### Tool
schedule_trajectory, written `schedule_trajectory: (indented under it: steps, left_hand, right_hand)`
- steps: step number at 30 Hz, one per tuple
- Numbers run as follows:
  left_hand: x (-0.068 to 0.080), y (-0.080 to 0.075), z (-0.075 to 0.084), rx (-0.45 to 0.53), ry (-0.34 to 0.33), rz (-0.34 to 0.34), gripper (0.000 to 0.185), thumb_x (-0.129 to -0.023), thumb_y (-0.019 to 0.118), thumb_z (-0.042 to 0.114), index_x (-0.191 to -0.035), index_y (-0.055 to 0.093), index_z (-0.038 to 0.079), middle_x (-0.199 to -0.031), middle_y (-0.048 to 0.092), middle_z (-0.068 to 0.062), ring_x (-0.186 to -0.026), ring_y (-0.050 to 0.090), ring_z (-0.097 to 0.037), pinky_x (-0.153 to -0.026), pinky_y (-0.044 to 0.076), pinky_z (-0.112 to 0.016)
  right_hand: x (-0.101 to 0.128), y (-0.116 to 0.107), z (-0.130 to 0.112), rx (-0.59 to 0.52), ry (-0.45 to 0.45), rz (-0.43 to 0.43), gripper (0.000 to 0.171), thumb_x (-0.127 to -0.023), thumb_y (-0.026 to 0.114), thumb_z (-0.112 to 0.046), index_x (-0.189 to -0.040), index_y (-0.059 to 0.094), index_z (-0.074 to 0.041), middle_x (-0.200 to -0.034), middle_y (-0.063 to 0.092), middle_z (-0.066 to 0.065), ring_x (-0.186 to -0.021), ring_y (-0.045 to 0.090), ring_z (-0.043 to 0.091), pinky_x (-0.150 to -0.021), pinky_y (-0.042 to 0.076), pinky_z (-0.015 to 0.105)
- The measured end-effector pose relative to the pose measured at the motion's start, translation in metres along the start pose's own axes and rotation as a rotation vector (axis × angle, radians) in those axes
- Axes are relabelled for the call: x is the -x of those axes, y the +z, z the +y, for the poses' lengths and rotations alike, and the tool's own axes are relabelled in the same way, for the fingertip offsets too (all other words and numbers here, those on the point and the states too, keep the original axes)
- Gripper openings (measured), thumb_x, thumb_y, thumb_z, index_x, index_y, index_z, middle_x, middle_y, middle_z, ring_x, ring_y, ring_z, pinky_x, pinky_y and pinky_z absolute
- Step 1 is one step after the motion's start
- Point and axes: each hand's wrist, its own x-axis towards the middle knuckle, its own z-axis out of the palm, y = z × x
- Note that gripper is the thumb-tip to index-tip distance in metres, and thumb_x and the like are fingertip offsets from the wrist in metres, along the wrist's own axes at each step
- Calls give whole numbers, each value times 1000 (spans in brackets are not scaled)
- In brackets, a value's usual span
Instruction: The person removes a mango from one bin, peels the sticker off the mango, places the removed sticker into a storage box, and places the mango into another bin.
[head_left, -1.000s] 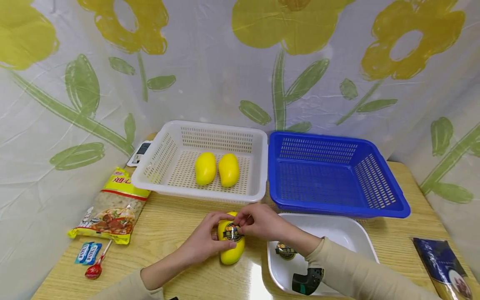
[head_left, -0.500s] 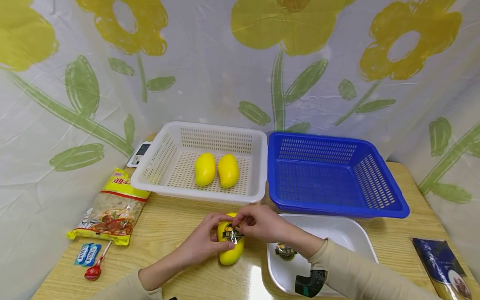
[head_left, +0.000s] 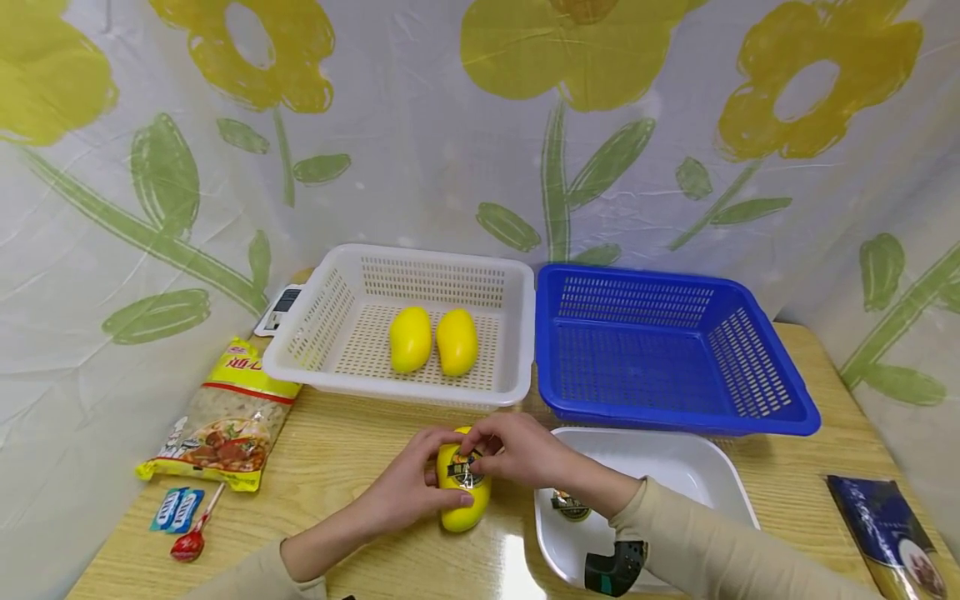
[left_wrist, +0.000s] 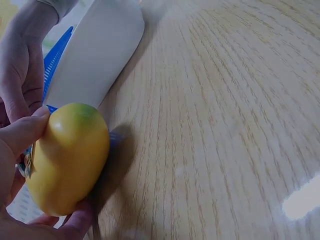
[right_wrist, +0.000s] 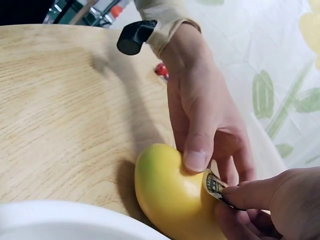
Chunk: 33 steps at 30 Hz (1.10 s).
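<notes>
A yellow mango (head_left: 464,493) (left_wrist: 67,157) (right_wrist: 175,197) lies on the wooden table (head_left: 352,450) in front of me. My left hand (head_left: 408,492) (right_wrist: 205,125) grips it from the left, thumb across its side. My right hand (head_left: 517,450) (right_wrist: 265,205) pinches the edge of a dark round sticker (head_left: 466,473) (right_wrist: 214,185) on the mango's top. Two more yellow mangoes (head_left: 411,337) (head_left: 457,340) lie in the white basket (head_left: 517,333). Another sticker (head_left: 570,502) rests in the white tray (head_left: 697,467) under my right forearm.
A blue basket (head_left: 780,392) stands behind the tray at the right. At the left lie a noodle packet (head_left: 222,421), a small blue packet (head_left: 175,507) and a red lollipop (head_left: 187,542). A dark packet (head_left: 885,533) sits at the right edge; a scale (head_left: 279,307) lies behind the white basket.
My right fingers have shifted slightly on the sticker; the mango and left hand stay almost in place. The view has barely moved.
</notes>
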Motion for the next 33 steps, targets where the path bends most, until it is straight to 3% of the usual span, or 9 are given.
schedule_trajectory:
  steps: [14, 33]
  left_hand:
    - [2, 1, 4, -22, -24, 8, 64, -79, 83, 14, -133, 51, 2, -139, 35, -19, -112, 57, -33, -87, 54, -27]
    - [2, 3, 5, -89, 11, 35, 64, -77, 85, 17, -132, 55, 5, -141, 37, -19, -118, 53, -34, -91, 52, -29]
  right_hand:
    - [4, -2, -1, -17, -40, 0, 15, -85, 73, -5, -99, 72, -11, -87, 69, -3, -79, 59, 1, -76, 52, 20]
    - [11, -1, -9, 72, -103, 58, 17, -84, 72, -2, -100, 72, -8, -93, 65, -2, -84, 60, 6, -75, 52, 19]
